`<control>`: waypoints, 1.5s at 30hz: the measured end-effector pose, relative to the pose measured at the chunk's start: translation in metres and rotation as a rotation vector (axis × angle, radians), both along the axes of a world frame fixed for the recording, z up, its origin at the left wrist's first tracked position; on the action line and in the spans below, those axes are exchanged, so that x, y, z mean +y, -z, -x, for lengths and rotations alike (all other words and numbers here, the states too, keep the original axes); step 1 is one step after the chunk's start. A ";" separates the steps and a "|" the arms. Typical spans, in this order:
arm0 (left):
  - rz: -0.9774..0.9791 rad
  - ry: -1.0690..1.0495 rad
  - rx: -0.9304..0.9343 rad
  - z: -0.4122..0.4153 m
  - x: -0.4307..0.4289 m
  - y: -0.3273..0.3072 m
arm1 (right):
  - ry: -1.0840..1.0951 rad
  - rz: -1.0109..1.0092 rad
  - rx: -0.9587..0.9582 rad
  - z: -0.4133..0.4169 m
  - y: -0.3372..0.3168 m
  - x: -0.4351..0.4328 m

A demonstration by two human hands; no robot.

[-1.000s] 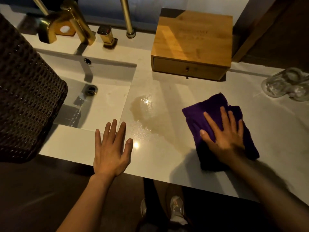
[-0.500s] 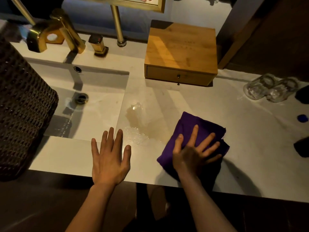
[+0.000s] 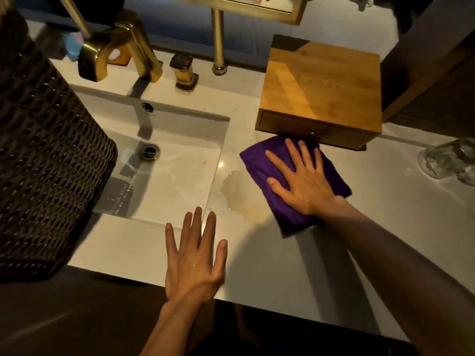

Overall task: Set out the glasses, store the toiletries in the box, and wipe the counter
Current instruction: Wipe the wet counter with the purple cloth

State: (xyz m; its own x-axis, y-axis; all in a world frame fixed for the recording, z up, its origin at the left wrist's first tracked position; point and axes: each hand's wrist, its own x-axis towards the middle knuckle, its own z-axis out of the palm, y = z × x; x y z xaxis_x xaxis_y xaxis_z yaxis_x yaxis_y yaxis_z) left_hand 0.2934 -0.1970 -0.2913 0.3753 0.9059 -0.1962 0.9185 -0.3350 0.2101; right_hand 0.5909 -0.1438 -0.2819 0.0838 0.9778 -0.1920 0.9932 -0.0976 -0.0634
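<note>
**Two flat hands, cloth up by box**

Both palms down w/ fingers spread, gripping nothing. Right hand [image 3: 303, 181] presses the folded purple cloth [image 3: 259, 160] on the pale stone counter [image 3: 385, 214], its far edge just beside the square bamboo drawer box [image 3: 321, 93]. Left hand [image 3: 195, 258] rests bare at the counter's front edge, near the white rectangular sink [image 3: 167, 170]. Vs half a sec ago: cloth slid from the front edge back to the box; wet patch [image 3: 239, 191] now lies between the hands.
</note>
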 end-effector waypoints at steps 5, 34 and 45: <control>0.008 -0.006 0.037 -0.001 0.003 0.001 | -0.261 0.030 -0.022 0.002 -0.005 0.035; -0.034 -0.019 -0.048 0.001 -0.003 -0.003 | -0.931 0.211 -0.041 -0.039 -0.016 -0.033; -0.056 -0.018 -0.071 -0.002 -0.006 -0.005 | 0.027 0.065 0.007 -0.082 -0.005 -0.102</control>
State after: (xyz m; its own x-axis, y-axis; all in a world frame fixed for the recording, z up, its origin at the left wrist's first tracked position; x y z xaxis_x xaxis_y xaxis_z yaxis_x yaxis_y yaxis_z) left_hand 0.2949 -0.2026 -0.2866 0.3697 0.9215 -0.1185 0.9080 -0.3313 0.2563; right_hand 0.6726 -0.2461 -0.2766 0.1085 0.9607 -0.2554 0.9897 -0.1285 -0.0628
